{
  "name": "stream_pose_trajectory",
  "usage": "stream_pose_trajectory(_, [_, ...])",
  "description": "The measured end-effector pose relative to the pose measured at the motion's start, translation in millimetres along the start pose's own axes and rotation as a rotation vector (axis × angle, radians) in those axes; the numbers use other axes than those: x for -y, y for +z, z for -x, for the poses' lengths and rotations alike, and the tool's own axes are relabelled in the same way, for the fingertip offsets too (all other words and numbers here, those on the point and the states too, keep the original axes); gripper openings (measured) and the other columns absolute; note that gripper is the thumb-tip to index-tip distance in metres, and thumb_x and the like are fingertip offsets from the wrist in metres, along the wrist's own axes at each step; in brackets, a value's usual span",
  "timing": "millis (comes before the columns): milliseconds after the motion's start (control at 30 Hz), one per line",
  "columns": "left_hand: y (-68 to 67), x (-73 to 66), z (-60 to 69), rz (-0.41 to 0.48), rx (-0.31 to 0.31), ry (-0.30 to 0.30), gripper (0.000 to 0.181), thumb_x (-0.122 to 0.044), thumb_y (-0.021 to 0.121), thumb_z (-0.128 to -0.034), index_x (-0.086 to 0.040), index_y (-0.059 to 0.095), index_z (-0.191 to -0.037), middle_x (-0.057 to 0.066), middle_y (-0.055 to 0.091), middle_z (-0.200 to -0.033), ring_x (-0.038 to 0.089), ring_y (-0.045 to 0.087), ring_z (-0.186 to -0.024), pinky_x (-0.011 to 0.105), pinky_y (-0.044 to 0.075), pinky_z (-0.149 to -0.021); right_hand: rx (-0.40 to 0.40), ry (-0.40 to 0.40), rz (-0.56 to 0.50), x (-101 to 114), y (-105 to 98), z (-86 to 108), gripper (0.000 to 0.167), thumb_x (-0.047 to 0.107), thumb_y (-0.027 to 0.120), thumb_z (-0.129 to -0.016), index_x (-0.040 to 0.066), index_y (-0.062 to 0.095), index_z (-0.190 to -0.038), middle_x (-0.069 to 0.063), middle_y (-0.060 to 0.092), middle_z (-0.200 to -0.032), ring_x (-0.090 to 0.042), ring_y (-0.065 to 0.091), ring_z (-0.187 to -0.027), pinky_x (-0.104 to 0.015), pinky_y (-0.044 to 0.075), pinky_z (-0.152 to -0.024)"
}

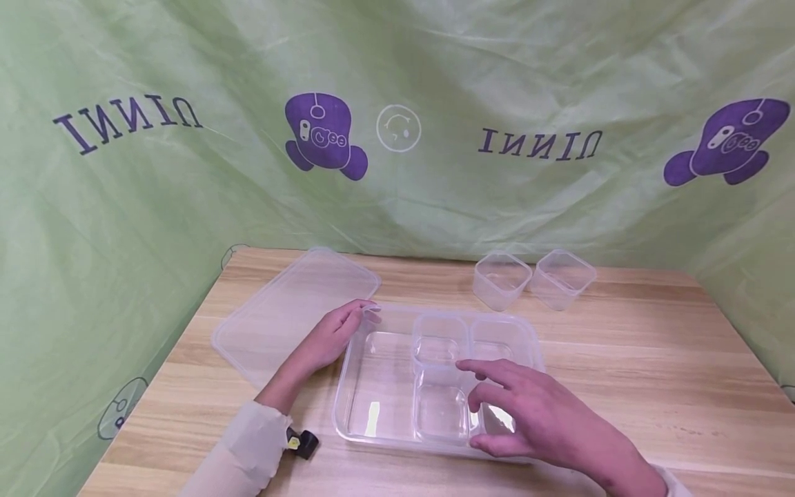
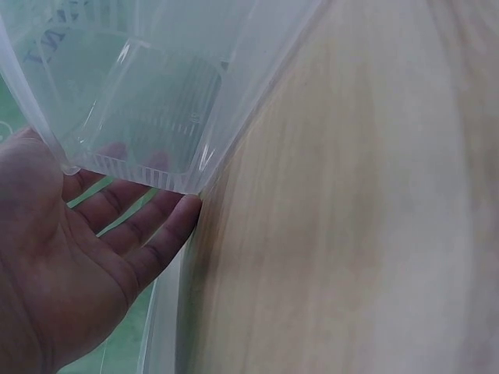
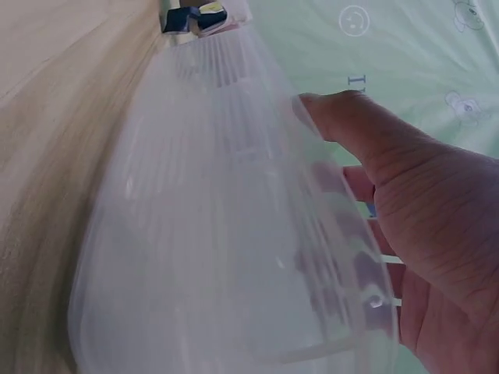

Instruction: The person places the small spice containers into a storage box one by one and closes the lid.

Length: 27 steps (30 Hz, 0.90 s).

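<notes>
A large clear container (image 1: 373, 440) stands on the wooden table, several small clear boxes (image 1: 441, 413) inside its middle and right part. At its back left corner my left hand (image 1: 329, 337) rests against the outside; in the left wrist view the fingers of this hand (image 2: 70, 265) extend loosely along the container wall (image 2: 148, 117). My right hand (image 1: 537, 411) is over the right part, fingers spread and slightly bent, pinching nothing. In the right wrist view, that hand (image 3: 425, 210) is beside the container's side wall (image 3: 203, 195), which partly hides its fingers.
Two more small clear boxes, one (image 1: 502, 279) beside the other (image 1: 562, 278), stand at the table's back edge. A flat translucent lid (image 1: 279, 310) lies to the left of the container, partly behind my left forearm. Green patterned cloth (image 1: 447, 69) hangs around the table.
</notes>
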<state>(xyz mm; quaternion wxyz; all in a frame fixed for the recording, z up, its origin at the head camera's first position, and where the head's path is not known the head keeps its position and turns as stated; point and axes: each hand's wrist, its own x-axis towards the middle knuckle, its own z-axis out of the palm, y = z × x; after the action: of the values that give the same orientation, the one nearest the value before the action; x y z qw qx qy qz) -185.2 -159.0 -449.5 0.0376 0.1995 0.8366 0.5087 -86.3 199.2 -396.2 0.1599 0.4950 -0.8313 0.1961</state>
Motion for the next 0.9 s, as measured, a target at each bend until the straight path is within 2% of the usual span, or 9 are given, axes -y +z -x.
stream_pose_trajectory(133, [-0.4, 0.8, -0.4, -0.006, -0.005, 0.001, 0.039, -0.023, 0.034, -0.1143, -0.008, 0.063, -0.136, 0.009, 0.071, -0.120, 0.029, 0.060, -0.124, 0.050, 0.040, -0.112, -0.015, 0.001, 0.003, 0.8, -3.3, -1.4, 0.029, 0.048, 0.081, -0.086, 0.027, 0.065, -0.097, 0.000, 0.057, -0.144, -0.017, 0.064, -0.116, -0.030, 0.053, -0.084])
stream_pose_trajectory(333, [-0.1, 2.7, -1.1, -0.005, -0.005, 0.005, 0.038, -0.022, 0.035, -0.1141, -0.007, 0.063, -0.136, 0.009, 0.071, -0.121, 0.029, 0.059, -0.126, 0.050, 0.038, -0.113, -0.020, 0.009, -0.022, -6.5, -10.0, -0.3, 0.029, 0.050, 0.076, -0.091, 0.025, 0.065, -0.100, -0.001, 0.059, -0.142, -0.018, 0.064, -0.117, -0.029, 0.054, -0.086])
stream_pose_trajectory(467, [-0.4, 1.4, -1.5, -0.005, -0.005, 0.003, 0.038, -0.021, 0.036, -0.1139, -0.008, 0.063, -0.136, 0.009, 0.070, -0.123, 0.029, 0.057, -0.128, 0.050, 0.037, -0.114, -0.028, 0.045, -0.024, -13.2, -16.8, 1.0, 0.025, 0.048, 0.074, -0.094, 0.027, 0.065, -0.102, -0.001, 0.060, -0.141, -0.018, 0.066, -0.113, -0.028, 0.054, -0.085])
stream_pose_trajectory(667, [-1.8, -1.7, -1.2, -0.020, -0.001, 0.004, 0.040, -0.023, 0.034, -0.1141, -0.007, 0.063, -0.138, 0.008, 0.069, -0.125, 0.029, 0.056, -0.130, 0.049, 0.037, -0.114, -0.035, 0.142, -0.008, -22.2, -24.5, 3.6, 0.019, 0.045, 0.071, -0.097, 0.030, 0.064, -0.105, 0.005, 0.060, -0.141, -0.014, 0.067, -0.111, -0.023, 0.052, -0.086])
stream_pose_trajectory(767, [-1.6, -1.0, -0.9, -0.014, -0.001, 0.002, 0.040, -0.024, 0.034, -0.1143, -0.007, 0.062, -0.138, 0.009, 0.070, -0.124, 0.030, 0.056, -0.130, 0.050, 0.036, -0.114, -0.053, 0.172, -0.019, -27.6, -27.2, 5.6, 0.020, 0.041, 0.073, -0.096, 0.028, 0.064, -0.109, 0.007, 0.059, -0.141, -0.013, 0.066, -0.113, -0.021, 0.051, -0.087])
stream_pose_trajectory(900, [-1.5, 0.3, 0.4, -0.013, 0.004, -0.009, 0.040, -0.024, 0.034, -0.1143, -0.008, 0.062, -0.138, 0.008, 0.070, -0.123, 0.030, 0.056, -0.130, 0.050, 0.037, -0.114, -0.076, 0.205, -0.066, -35.3, -30.7, 8.0, 0.029, 0.026, 0.080, -0.091, 0.026, 0.064, -0.115, 0.004, 0.061, -0.139, -0.009, 0.067, -0.101, -0.016, 0.051, -0.078])
